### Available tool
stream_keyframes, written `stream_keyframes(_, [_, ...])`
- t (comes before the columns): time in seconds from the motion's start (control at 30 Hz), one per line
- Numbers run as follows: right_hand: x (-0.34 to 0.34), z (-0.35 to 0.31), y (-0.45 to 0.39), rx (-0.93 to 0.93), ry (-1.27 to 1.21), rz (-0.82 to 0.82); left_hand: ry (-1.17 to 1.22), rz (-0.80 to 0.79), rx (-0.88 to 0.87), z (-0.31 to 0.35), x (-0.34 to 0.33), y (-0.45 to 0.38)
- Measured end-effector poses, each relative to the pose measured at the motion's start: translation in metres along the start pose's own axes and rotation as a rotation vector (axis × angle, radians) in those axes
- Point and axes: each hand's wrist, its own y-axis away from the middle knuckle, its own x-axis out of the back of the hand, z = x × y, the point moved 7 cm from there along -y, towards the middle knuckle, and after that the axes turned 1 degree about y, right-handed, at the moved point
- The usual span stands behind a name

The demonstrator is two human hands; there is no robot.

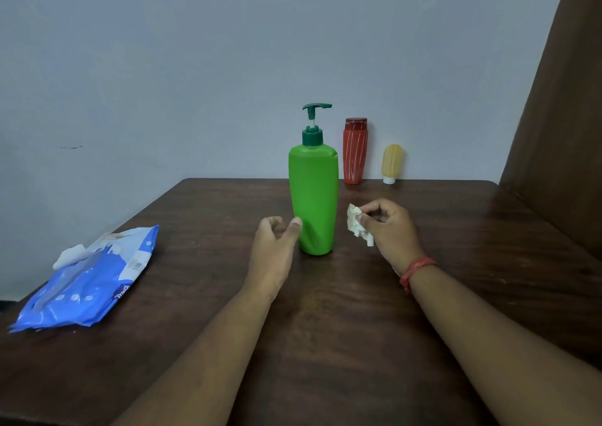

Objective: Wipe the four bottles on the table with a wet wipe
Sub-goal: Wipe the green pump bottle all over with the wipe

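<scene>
Green pump bottle point(313, 197) upright, spout pointing right

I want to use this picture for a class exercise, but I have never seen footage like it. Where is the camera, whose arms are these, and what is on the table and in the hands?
There is no machine here. One camera is worn on a person's head and looks forward and down, so the two bare arms reaching in from the bottom are the wearer's own.

On the dark wooden table a green pump bottle stands upright in the middle. Behind it, by the wall, stand a red bottle and a small yellow bottle. Only these three bottles are in view. At the left lies a blue pack of wipes.

The right hand pinches a crumpled white wipe beside the green bottle. The left hand holds nothing; its thumb is at the bottle's side, though contact is unclear.
</scene>
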Motion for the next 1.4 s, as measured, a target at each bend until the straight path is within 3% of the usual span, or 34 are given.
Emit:
stream_keyframes(0.17, [0.009, 0.003, -0.002, -0.02, 0.004, 0.047, -0.542, 0.139, -0.104, 0.006, -0.015, 0.023])
stream_keyframes(0.33, [0.015, 0.004, -0.001, -0.03, 0.008, 0.061, -0.749, 0.223, -0.054, 0.019, -0.037, 0.032])
stream_keyframes(0.73, [0.015, -0.001, 0.002, -0.037, -0.051, 0.074, -0.756, 0.314, 0.043, 0.009, -0.045, -0.023])
stream_keyframes(1.2, [0.009, 0.015, -0.019, -0.086, -0.107, 0.124, -0.723, 0.333, 0.068, -0.015, -0.035, -0.173])
stream_keyframes(1.4, [-0.003, 0.011, -0.02, -0.066, -0.065, 0.049, -0.724, 0.315, 0.058, -0.021, -0.043, -0.227])
